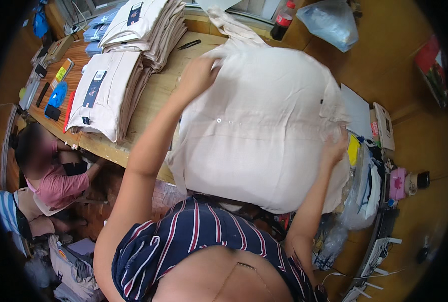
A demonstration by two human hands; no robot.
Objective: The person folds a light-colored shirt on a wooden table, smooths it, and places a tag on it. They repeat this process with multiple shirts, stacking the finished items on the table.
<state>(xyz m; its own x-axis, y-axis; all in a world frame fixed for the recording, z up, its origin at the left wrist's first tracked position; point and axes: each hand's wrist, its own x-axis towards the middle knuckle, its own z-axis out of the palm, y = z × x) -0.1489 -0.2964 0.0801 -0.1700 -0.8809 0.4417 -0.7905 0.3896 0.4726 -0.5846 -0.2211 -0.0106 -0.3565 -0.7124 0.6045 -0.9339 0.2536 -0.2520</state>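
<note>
Pale wooden worktable (161,103) carries folded cream stacks (115,90) left of the left hand (199,75), whose fingers curl at the upper-left edge of a cream garment (264,95); this garment lies spread between that hand and the right hand (335,148) at its right edge. Sound handling, in this judgement, calls for even outward tension and creases smoothed between the hands. Motion blur obscures the fingertips, so whether either hand pinches or merely touches the cloth cannot be determined; the garment's underside is hidden.
</note>
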